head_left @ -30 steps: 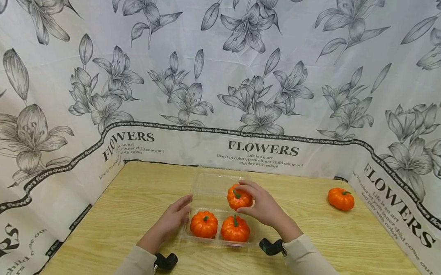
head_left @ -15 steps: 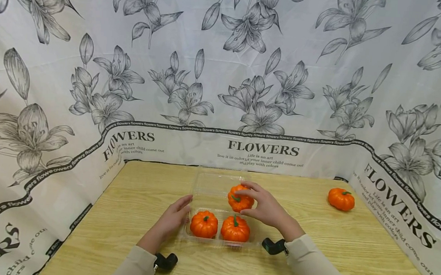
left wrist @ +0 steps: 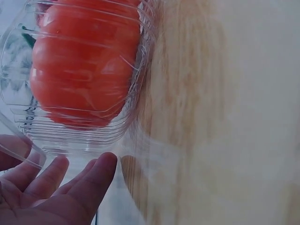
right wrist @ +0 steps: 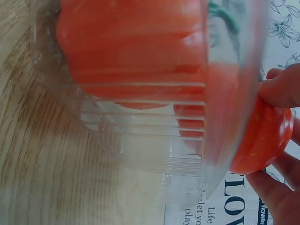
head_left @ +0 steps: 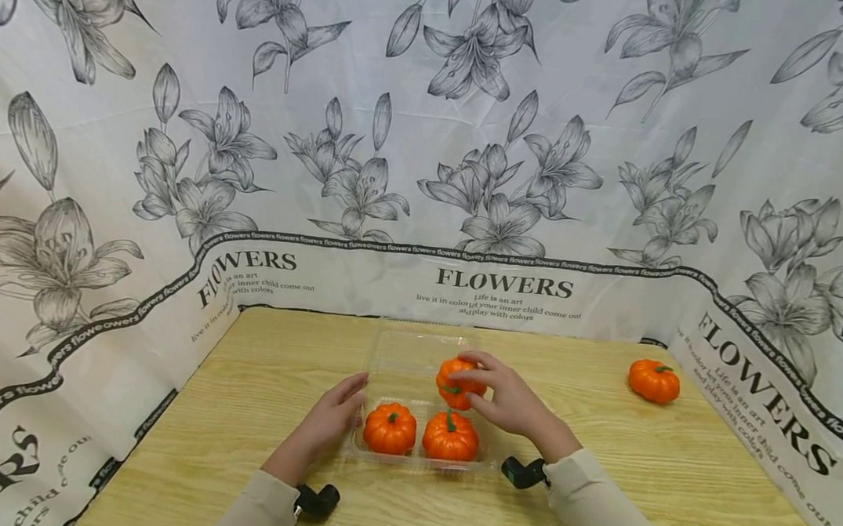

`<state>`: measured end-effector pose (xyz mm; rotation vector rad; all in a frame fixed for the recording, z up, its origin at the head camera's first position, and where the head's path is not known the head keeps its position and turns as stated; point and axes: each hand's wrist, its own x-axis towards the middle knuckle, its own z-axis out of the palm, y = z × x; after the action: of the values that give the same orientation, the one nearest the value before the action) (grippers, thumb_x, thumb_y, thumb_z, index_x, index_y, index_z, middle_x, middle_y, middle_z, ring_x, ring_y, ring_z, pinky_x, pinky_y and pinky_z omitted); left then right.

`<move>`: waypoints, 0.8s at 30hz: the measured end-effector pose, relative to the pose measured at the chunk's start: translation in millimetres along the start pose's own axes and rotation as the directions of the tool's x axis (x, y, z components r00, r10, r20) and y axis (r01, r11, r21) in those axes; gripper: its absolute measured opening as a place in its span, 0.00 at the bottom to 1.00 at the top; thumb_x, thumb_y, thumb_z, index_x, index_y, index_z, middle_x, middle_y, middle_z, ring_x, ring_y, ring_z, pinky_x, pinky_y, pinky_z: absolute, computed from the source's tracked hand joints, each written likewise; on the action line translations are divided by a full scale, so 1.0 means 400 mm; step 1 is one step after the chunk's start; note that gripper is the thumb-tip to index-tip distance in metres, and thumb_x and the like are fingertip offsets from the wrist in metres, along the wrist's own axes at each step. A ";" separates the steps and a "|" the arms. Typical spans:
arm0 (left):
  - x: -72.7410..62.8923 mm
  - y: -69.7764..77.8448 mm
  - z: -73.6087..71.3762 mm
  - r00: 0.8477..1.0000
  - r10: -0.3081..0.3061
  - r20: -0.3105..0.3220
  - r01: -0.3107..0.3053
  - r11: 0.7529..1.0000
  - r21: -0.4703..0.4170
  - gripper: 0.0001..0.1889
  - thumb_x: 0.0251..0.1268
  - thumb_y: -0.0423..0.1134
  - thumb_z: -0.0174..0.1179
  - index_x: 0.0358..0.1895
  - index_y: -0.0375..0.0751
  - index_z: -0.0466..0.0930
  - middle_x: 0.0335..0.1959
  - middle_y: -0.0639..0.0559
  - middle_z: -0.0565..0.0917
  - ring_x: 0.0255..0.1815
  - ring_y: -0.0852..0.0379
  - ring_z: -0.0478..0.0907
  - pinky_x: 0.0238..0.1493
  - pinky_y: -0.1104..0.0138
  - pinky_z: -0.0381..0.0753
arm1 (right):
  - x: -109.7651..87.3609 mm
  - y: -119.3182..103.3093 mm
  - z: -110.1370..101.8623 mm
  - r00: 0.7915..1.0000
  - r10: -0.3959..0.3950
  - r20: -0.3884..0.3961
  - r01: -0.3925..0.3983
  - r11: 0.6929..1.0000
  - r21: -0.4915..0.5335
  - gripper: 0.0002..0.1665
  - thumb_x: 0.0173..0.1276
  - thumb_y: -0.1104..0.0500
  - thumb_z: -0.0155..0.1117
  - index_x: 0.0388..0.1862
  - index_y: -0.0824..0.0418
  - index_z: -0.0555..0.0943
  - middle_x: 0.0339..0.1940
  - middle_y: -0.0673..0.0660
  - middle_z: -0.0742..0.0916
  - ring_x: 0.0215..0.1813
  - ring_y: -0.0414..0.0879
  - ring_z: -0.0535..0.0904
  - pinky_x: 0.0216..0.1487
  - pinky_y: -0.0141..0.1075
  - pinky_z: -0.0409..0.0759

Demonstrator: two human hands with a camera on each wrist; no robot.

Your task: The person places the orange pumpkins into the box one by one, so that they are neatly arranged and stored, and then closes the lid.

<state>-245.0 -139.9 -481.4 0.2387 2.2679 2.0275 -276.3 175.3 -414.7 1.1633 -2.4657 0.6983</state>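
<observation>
A clear plastic clamshell container [head_left: 413,460] stands on the table with its lid lying back. In its front half sit a left orange toy pumpkin [head_left: 389,430] and a right one [head_left: 451,437], each green-stemmed. My right hand [head_left: 514,396] grips a third pumpkin [head_left: 452,374] just behind the right one, its stem tipped toward me. The right wrist view shows thumb and fingers round this pumpkin [right wrist: 262,140], partly behind the container's wall. At the container's left side is my left hand [head_left: 330,416]. Its fairly straight fingers [left wrist: 89,183] reach the ribbed wall in the left wrist view.
Another orange pumpkin [head_left: 653,381] lies at the table's right, near the flower-printed cloth [head_left: 505,298] that hangs round the back and sides. Black wrist cameras [head_left: 523,471] stick out beside both sleeves. Wooden table surface [head_left: 261,381] extends left of the container.
The held pumpkin has turned in my right hand, its stem swinging from upright to down toward me, and has shifted slightly right and nearer. My left hand has stayed in place.
</observation>
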 end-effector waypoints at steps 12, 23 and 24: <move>0.002 0.000 0.000 1.000 0.002 0.004 -0.002 1.000 -0.008 0.25 0.78 0.35 0.43 0.75 0.39 0.57 0.76 0.38 0.58 0.73 0.35 0.59 0.58 0.51 0.78 | -0.002 0.002 0.009 1.000 -0.028 0.006 0.028 0.999 0.023 0.19 0.56 0.68 0.72 0.47 0.55 0.84 0.61 0.57 0.80 0.57 0.54 0.80 0.45 0.39 0.81; 0.002 0.004 0.000 1.000 -0.004 -0.002 0.004 1.000 0.009 0.25 0.77 0.35 0.44 0.74 0.37 0.58 0.75 0.38 0.59 0.72 0.36 0.62 0.53 0.56 0.81 | -0.008 0.011 0.018 0.998 -0.012 0.058 0.010 1.000 0.026 0.30 0.53 0.69 0.74 0.57 0.57 0.81 0.64 0.58 0.79 0.64 0.57 0.76 0.58 0.49 0.79; 0.002 0.003 0.000 1.000 -0.001 -0.001 0.001 1.000 0.013 0.25 0.77 0.35 0.44 0.74 0.37 0.58 0.75 0.37 0.59 0.71 0.36 0.62 0.53 0.56 0.81 | -0.008 0.010 0.018 0.998 -0.009 0.066 0.008 1.000 0.028 0.29 0.54 0.69 0.73 0.56 0.57 0.81 0.64 0.58 0.79 0.64 0.57 0.75 0.59 0.50 0.78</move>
<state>-245.8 -139.6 -480.0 0.2370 2.2822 2.0136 -278.0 175.5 -423.3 1.2251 -2.5109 0.7050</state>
